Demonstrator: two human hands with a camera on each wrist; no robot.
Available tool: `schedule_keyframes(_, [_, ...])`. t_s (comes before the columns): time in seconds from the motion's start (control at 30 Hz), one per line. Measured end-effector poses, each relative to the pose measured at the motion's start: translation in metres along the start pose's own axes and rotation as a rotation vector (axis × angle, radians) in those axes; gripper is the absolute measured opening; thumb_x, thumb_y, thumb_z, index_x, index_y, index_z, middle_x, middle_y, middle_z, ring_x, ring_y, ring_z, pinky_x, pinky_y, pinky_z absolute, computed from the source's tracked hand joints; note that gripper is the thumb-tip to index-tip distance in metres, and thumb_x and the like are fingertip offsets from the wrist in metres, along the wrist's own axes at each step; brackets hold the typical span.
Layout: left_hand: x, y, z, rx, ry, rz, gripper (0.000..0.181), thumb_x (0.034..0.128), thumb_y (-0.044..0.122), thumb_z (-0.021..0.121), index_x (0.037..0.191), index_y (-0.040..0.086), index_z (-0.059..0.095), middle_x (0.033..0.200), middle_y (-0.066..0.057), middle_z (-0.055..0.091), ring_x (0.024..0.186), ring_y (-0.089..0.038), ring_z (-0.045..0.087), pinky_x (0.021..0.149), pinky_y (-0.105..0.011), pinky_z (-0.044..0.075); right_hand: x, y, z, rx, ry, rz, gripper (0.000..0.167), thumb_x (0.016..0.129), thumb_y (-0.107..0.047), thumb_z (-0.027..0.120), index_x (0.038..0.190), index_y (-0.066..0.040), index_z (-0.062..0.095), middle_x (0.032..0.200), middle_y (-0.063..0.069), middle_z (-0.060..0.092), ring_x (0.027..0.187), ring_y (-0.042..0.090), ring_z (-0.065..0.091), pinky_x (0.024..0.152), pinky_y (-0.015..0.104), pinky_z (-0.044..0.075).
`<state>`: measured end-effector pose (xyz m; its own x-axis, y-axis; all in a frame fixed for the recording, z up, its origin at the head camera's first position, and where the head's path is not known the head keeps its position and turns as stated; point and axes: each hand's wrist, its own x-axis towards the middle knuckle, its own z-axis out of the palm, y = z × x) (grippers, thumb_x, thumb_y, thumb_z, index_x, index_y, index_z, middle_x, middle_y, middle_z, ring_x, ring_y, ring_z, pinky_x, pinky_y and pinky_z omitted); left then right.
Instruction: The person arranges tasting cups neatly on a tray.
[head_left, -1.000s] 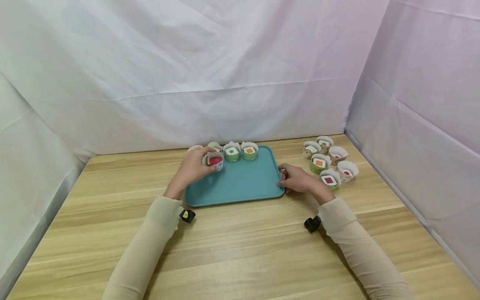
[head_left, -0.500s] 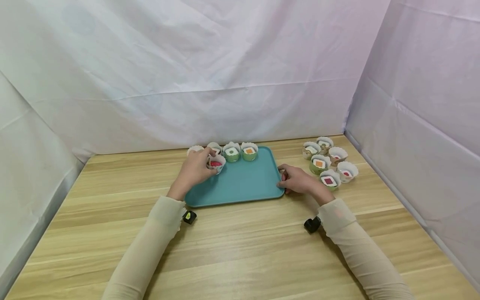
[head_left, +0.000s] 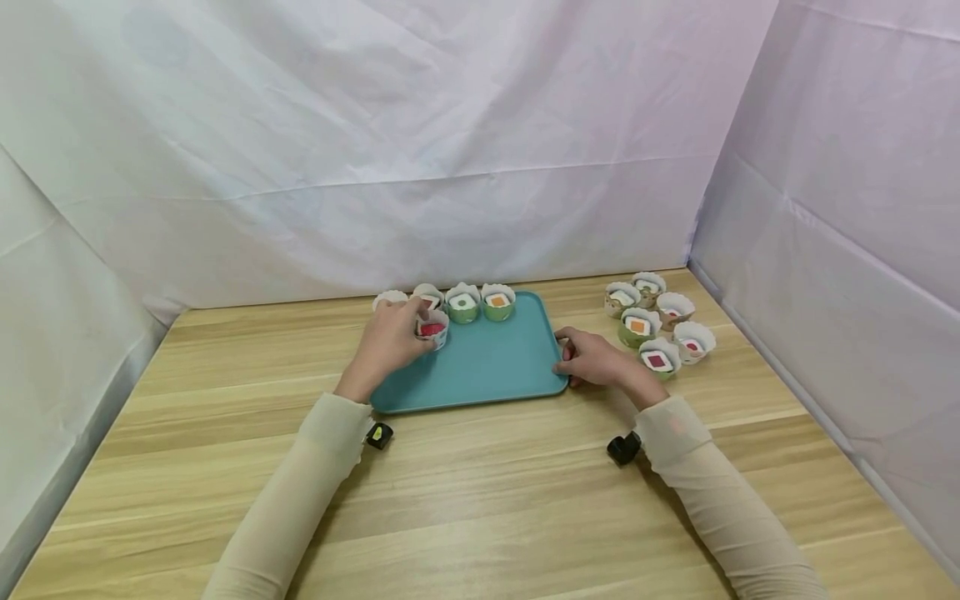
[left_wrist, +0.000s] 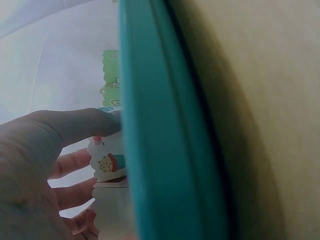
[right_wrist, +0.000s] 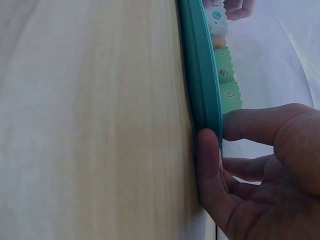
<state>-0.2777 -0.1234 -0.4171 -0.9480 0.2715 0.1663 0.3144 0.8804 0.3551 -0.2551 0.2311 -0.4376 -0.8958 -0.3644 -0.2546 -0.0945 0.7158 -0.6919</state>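
My left hand (head_left: 385, 337) holds a paper baking cup (head_left: 432, 340) with a red-topped piece in it, at the left of the teal tray (head_left: 487, 358). In the left wrist view the cupcake-printed cup (left_wrist: 107, 157) sits between thumb and fingers; the tray wall (left_wrist: 155, 125) hides its base. My right hand (head_left: 596, 358) grips the tray's right edge. In the right wrist view its fingers and thumb pinch the teal rim (right_wrist: 200, 85). Along the tray's back stand two green cups (head_left: 462, 310) and, further left, paler cups (head_left: 428, 293) partly behind the left hand.
To the tray's right, several more filled baking cups (head_left: 637, 329) stand grouped on the wooden table (head_left: 480, 500). White cloth (head_left: 450, 167) hangs behind the table and along its right side.
Since a second ago, the left hand and the red-topped cup have shifted slightly right and toward me. Over the last half second they barely move. The right hand stays on the tray.
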Motion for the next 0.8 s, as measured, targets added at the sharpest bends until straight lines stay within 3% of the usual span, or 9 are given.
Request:
schedule_keyframes(0.23, [-0.002,0.000,-0.005,-0.005,-0.002,0.005,0.045,0.0828,0.031,0.087,0.115,0.011,0.063,0.101,-0.011,0.069,0.103,-0.035,0.051,0.082,-0.046,0.051,0.000,-0.001,0.000,-0.002,-0.003,0.012,0.066,0.099,-0.014,0.067,0.154,0.005,0.035,0.097,0.013,0.058,0.070,0.018,0.063,0.067,0.030,0.061])
schedule_keyframes(0.4, [-0.004,0.002,-0.013,-0.048,0.035,0.021,0.046,0.0815,0.030,0.089,0.113,0.008,0.064,0.112,-0.013,0.070,0.109,-0.035,0.053,0.094,-0.050,0.051,-0.001,-0.002,0.000,0.004,-0.001,0.005,0.065,0.099,-0.014,0.067,0.153,0.005,0.036,0.097,0.013,0.058,0.071,0.018,0.063,0.067,0.031,0.061])
schedule_keyframes(0.6, [-0.007,0.003,-0.016,-0.107,0.056,0.035,0.043,0.0869,0.033,0.084,0.116,0.007,0.066,0.111,-0.014,0.071,0.105,-0.033,0.056,0.089,-0.049,0.052,-0.001,-0.002,0.001,0.003,-0.001,-0.004,0.065,0.099,-0.014,0.067,0.153,0.006,0.036,0.096,0.013,0.058,0.071,0.018,0.063,0.067,0.031,0.061])
schedule_keyframes(0.8, [-0.015,0.002,-0.026,-0.222,0.082,0.056,0.045,0.0897,0.026,0.082,0.126,0.004,0.066,0.123,-0.017,0.068,0.118,-0.039,0.057,0.095,-0.054,0.052,-0.002,-0.002,0.001,0.005,0.003,-0.007,0.065,0.099,-0.013,0.067,0.153,0.006,0.036,0.097,0.013,0.057,0.071,0.018,0.063,0.068,0.030,0.062])
